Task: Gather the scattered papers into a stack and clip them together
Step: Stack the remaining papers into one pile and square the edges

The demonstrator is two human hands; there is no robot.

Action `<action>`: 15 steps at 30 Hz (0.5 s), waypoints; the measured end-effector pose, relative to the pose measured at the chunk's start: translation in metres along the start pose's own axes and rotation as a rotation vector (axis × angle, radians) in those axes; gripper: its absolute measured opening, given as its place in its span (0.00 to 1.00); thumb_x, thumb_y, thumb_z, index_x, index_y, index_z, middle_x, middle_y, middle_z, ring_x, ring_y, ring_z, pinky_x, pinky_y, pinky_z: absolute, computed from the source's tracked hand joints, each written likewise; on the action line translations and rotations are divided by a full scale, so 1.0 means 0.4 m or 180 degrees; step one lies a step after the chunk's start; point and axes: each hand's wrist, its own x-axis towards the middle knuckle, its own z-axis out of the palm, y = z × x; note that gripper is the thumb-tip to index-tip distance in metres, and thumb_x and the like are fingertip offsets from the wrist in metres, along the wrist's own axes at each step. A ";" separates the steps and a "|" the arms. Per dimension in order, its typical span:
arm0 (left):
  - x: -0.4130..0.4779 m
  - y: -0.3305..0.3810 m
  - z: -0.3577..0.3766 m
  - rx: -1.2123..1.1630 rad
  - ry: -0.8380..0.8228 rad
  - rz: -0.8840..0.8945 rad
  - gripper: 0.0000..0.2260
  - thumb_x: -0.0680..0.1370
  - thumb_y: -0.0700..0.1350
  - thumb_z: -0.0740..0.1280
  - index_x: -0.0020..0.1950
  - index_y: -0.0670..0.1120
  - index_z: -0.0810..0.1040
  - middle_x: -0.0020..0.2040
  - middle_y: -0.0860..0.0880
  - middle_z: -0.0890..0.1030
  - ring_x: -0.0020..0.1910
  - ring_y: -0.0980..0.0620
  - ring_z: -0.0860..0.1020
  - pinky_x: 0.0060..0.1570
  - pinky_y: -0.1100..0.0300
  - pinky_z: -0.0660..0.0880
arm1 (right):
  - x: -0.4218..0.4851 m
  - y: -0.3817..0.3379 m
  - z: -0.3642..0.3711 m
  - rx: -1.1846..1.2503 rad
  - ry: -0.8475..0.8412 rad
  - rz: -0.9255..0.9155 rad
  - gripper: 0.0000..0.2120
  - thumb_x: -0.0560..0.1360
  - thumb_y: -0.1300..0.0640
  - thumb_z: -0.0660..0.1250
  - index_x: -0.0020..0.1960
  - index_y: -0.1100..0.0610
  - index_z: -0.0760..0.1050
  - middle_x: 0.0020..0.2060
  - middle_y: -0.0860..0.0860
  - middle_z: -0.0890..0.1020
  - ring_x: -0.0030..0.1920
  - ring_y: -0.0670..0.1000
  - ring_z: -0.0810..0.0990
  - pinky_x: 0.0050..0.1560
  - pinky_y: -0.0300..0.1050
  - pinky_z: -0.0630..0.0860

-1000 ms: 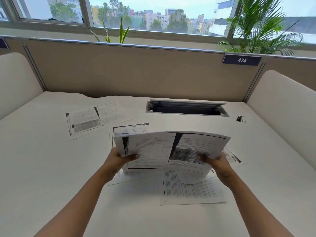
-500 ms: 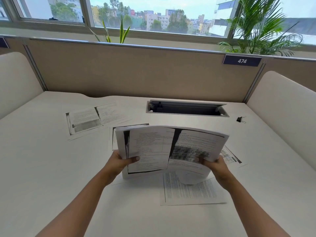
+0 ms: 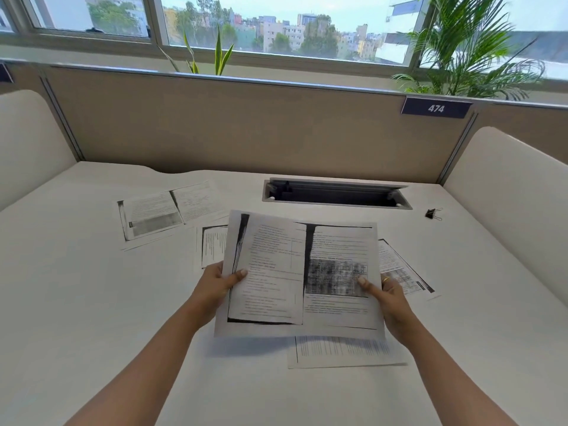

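I hold a stack of photocopied papers point(image 3: 276, 272) above the white desk point(image 3: 76, 302), tilted up toward me. My left hand point(image 3: 216, 285) grips its left edge, thumb on the top sheet. My right hand point(image 3: 388, 298) grips the right edge the same way. Loose sheets still lie on the desk: one at the back left point(image 3: 163, 210), one partly hidden behind the stack point(image 3: 212, 245), one to the right point(image 3: 402, 269) and one below the stack point(image 3: 347, 352). A black binder clip point(image 3: 432, 214) lies at the back right.
An open cable slot point(image 3: 336, 196) is set into the desk behind the papers. Beige partition panels point(image 3: 246, 127) close off the back, with padded dividers on the left point(image 3: 27, 142) and the right point(image 3: 510, 195).
The held stack has tipped from nearly flat to face me and has come lower and closer. Both hands keep their grip on its edges.
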 end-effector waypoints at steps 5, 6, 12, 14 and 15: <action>0.011 -0.023 -0.003 -0.0129 0.0263 -0.0254 0.06 0.77 0.38 0.63 0.52 0.45 0.77 0.45 0.49 0.83 0.43 0.48 0.82 0.38 0.56 0.80 | -0.001 0.024 -0.004 0.0045 -0.0067 0.0216 0.32 0.56 0.45 0.79 0.55 0.58 0.77 0.39 0.47 0.86 0.40 0.46 0.84 0.36 0.38 0.79; 0.013 -0.028 -0.006 -0.0139 0.0289 -0.0290 0.06 0.77 0.38 0.63 0.52 0.44 0.77 0.46 0.47 0.83 0.43 0.47 0.82 0.39 0.55 0.80 | 0.000 0.026 -0.003 0.0054 -0.0016 0.0224 0.24 0.64 0.52 0.76 0.57 0.60 0.76 0.39 0.46 0.85 0.39 0.46 0.83 0.36 0.37 0.79; 0.020 -0.049 -0.030 0.0285 0.0922 -0.0234 0.07 0.75 0.35 0.65 0.52 0.43 0.77 0.43 0.45 0.82 0.38 0.49 0.80 0.30 0.66 0.78 | 0.007 0.034 -0.023 0.0211 0.0460 0.0241 0.13 0.74 0.65 0.65 0.58 0.61 0.72 0.43 0.53 0.80 0.42 0.51 0.78 0.34 0.34 0.79; 0.022 -0.057 -0.044 0.0537 0.1217 -0.0176 0.08 0.75 0.36 0.66 0.53 0.41 0.78 0.45 0.43 0.81 0.36 0.49 0.79 0.31 0.64 0.76 | 0.010 0.043 -0.033 0.0277 0.0636 0.0316 0.13 0.75 0.66 0.63 0.59 0.59 0.71 0.45 0.54 0.80 0.44 0.52 0.78 0.36 0.37 0.80; 0.021 -0.060 -0.049 0.0656 0.1331 -0.0160 0.08 0.75 0.36 0.67 0.54 0.41 0.78 0.45 0.43 0.81 0.35 0.49 0.79 0.31 0.62 0.74 | 0.012 0.050 -0.037 0.0246 0.0731 0.0342 0.14 0.75 0.66 0.64 0.60 0.60 0.71 0.47 0.56 0.80 0.45 0.53 0.78 0.41 0.40 0.80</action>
